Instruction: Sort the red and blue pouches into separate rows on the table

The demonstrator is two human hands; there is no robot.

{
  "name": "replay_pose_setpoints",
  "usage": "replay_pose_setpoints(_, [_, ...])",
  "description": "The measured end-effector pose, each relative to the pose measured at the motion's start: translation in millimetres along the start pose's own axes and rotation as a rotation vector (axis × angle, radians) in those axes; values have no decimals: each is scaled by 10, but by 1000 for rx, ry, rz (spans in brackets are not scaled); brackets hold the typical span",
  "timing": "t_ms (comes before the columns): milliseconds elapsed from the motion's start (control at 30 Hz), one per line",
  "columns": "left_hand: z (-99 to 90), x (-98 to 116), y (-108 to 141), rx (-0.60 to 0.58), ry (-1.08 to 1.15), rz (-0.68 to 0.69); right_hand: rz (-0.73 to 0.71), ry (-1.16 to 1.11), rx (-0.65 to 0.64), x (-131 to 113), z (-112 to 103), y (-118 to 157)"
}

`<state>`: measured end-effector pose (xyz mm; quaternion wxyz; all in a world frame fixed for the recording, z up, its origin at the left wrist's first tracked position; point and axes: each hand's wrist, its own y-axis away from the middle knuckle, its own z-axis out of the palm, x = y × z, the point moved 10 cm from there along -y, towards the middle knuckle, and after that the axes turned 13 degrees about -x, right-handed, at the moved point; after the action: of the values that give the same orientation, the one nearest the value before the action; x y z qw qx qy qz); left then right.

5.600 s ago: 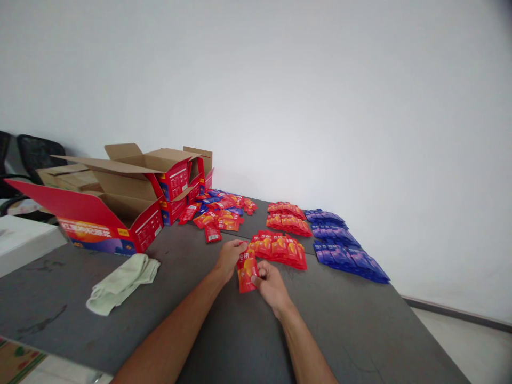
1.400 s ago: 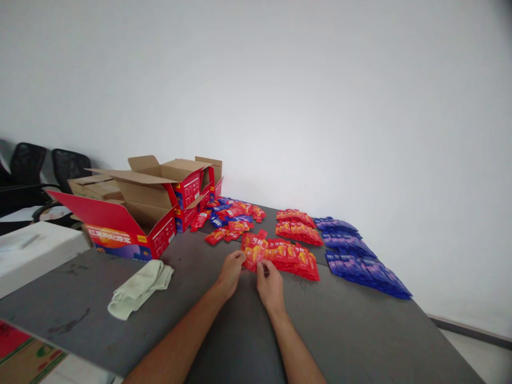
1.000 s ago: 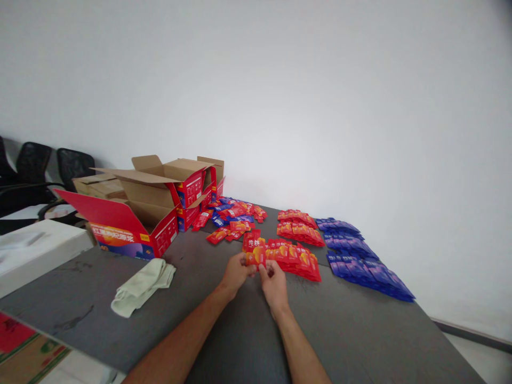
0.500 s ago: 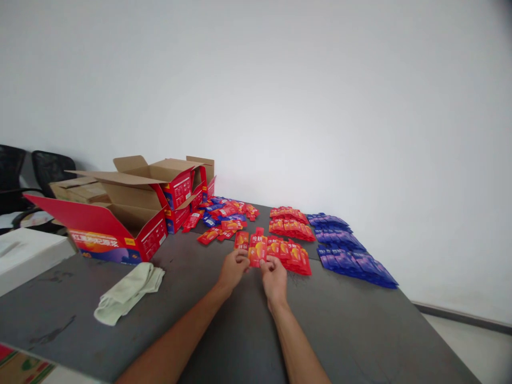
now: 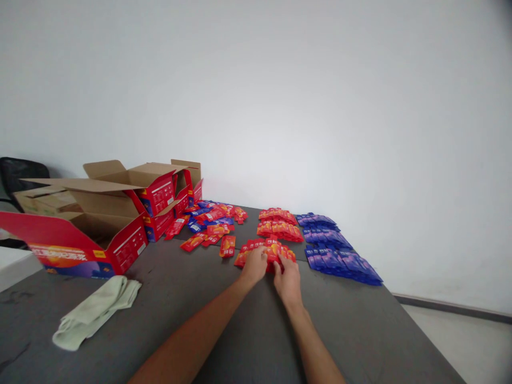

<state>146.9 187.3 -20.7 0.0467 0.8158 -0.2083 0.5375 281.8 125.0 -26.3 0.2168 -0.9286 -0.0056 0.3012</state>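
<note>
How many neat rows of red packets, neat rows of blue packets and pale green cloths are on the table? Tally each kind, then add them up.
Red packet rows: 3
Blue packet rows: 3
Pale green cloth: 1
Total: 7

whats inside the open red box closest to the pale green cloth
Inside the open red box, only brown cardboard inner walls show, shadowed lower down. The near side hides the bottom, so anything lying there cannot be seen.
</note>
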Motion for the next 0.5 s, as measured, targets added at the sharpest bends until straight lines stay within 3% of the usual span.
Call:
replay_pose_setpoints(100, [138,95,-38,-10,-194,66,-37,88,4,90,0,14])
replay_pose_setpoints(267, [276,85,-43,-58,-388,83,27,185,-3,165,2,20])
replay_pose_setpoints(400, [263,96,8,-57,-524,29,77,221,-18,186,-15,48])
replay_pose_setpoints(500, [133,172,85,-5,-635,41,119,239,-26,196,-38,82])
